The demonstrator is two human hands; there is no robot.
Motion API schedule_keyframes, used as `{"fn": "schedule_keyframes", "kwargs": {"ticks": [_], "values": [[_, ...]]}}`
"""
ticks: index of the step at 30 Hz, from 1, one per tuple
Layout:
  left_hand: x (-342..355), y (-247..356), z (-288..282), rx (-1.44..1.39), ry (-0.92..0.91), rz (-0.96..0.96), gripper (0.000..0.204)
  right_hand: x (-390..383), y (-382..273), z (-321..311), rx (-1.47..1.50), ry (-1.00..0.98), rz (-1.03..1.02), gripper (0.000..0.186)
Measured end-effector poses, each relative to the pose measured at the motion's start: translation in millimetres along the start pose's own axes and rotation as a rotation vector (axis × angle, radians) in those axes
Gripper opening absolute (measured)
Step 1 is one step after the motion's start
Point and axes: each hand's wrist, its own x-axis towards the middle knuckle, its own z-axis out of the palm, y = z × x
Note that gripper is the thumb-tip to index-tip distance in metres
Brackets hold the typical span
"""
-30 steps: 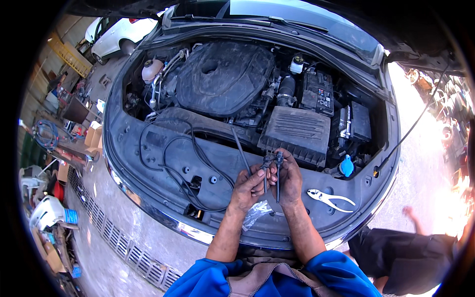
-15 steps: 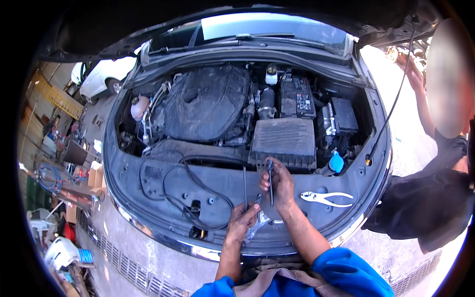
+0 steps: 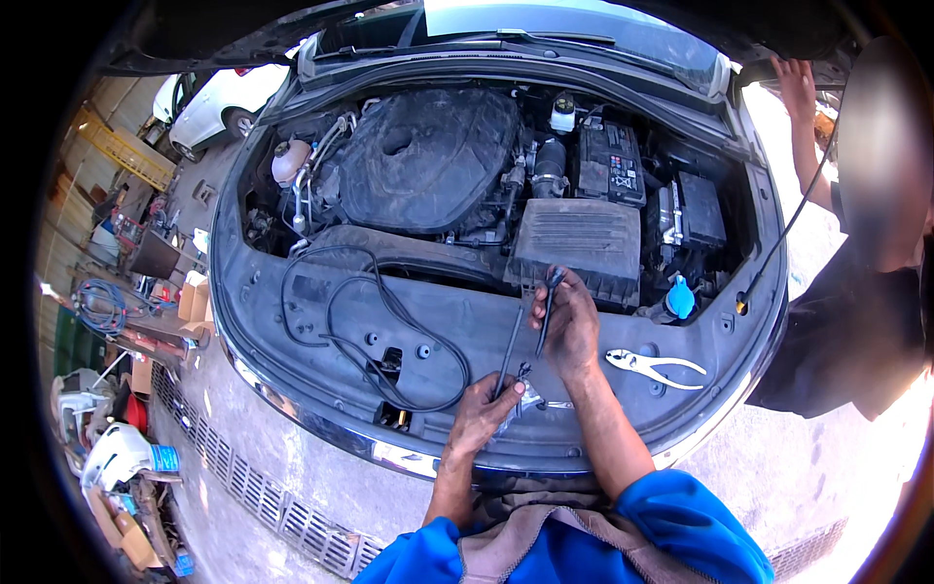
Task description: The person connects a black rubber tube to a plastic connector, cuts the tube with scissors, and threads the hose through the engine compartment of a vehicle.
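Observation:
My left hand (image 3: 482,407) grips a long dark rod or tube (image 3: 507,352), with small dark parts near my thumb. My right hand (image 3: 569,331) pinches a shorter dark piece with a darker end (image 3: 547,311), above and right of my left hand, before the ribbed black box (image 3: 576,243). Under my left hand lies a partly hidden clear plastic bag (image 3: 525,399) on the black front panel (image 3: 292,321). Silver slip-joint pliers (image 3: 642,362) lie right of my right hand. Loops of black hose (image 3: 423,331) lie to the left.
A co-worker (image 3: 837,321) stands at the right with a hand (image 3: 796,88) up at the raised hood (image 3: 700,24). A hood cable crosses there. The engine cover (image 3: 418,165), battery (image 3: 608,156) and blue cap (image 3: 679,297) are ahead. Clutter (image 3: 126,467) and a white car (image 3: 214,107) are left.
My hands, together a second ago, have moved apart, the right now higher than the left. The co-worker has moved into view at the right and raised a hand to the hood.

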Motion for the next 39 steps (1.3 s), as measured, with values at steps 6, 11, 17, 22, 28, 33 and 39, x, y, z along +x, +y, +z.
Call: {"fn": "schedule_keyframes", "kwargs": {"ticks": [6,11,17,22,28,33,39], "values": [[-3,-3,-2,-0.020,-0.011,0.059,0.024,-3,-7,0,-0.020,-0.031,0.039,0.026],[-11,17,-3,0.009,0.121,0.142,0.026,-11,-6,9,-0.249,-0.217,0.138,0.027],[-14,34,-15,-0.052,0.175,0.170,0.030,-22,6,15,-0.769,-0.534,0.015,0.026],[-16,31,-11,-0.209,0.149,0.185,0.039,-20,7,9,-0.498,-0.389,0.213,0.020],[-14,24,-14,-0.333,-0.017,0.231,0.043,-10,-10,5,-0.080,-0.198,0.058,0.019],[-18,27,-7,-0.436,-0.073,0.235,0.041,-10,-16,3,-0.011,-0.165,-0.014,0.023],[-19,27,-5,-0.493,-0.138,0.221,0.037,-15,-21,4,-0.028,-0.194,-0.049,0.025]]}}
